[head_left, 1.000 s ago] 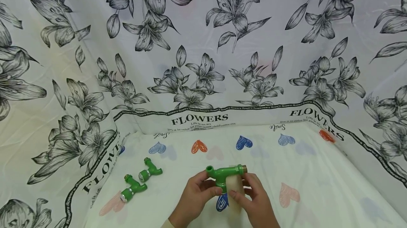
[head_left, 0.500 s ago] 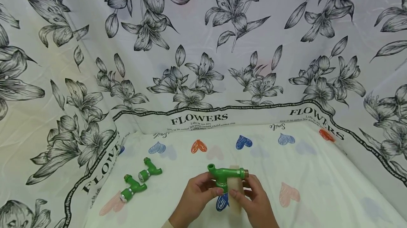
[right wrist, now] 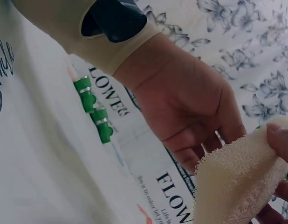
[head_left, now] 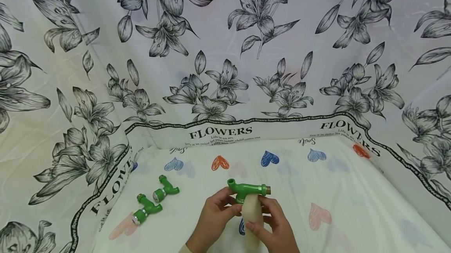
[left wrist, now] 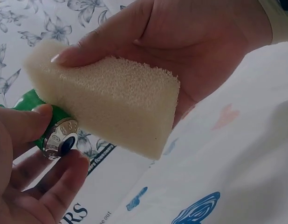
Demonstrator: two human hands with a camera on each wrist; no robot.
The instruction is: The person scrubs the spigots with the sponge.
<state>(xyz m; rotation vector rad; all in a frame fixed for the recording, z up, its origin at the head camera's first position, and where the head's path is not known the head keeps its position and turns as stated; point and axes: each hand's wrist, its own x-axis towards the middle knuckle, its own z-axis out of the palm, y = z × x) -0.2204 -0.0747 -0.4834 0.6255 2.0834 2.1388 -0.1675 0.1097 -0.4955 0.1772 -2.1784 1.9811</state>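
My left hand (head_left: 215, 215) grips a green tap (head_left: 249, 188) near its round handle end. The tap lies crosswise in the air, spout to the left and brass threaded end to the right. In the left wrist view its silver collar with a dark centre (left wrist: 65, 142) sits between thumb and fingers. With thumb and fingers, my right hand (head_left: 275, 223) holds a cream sponge block (left wrist: 111, 105) against the tap's body. The sponge (right wrist: 237, 175) has a coarse, porous face and hides part of the tap in the head view.
Two more green taps, a nearer one (head_left: 147, 208) and a farther one (head_left: 167, 188), lie on the left of the heart-print white cloth (head_left: 352, 206). A flower-print curtain (head_left: 218, 88) encloses the back and sides.
The sponge has moved left along the tap's body with my right hand, now covering more of its lower middle. The tap has shifted slightly left and up. The two lying taps have stayed put.
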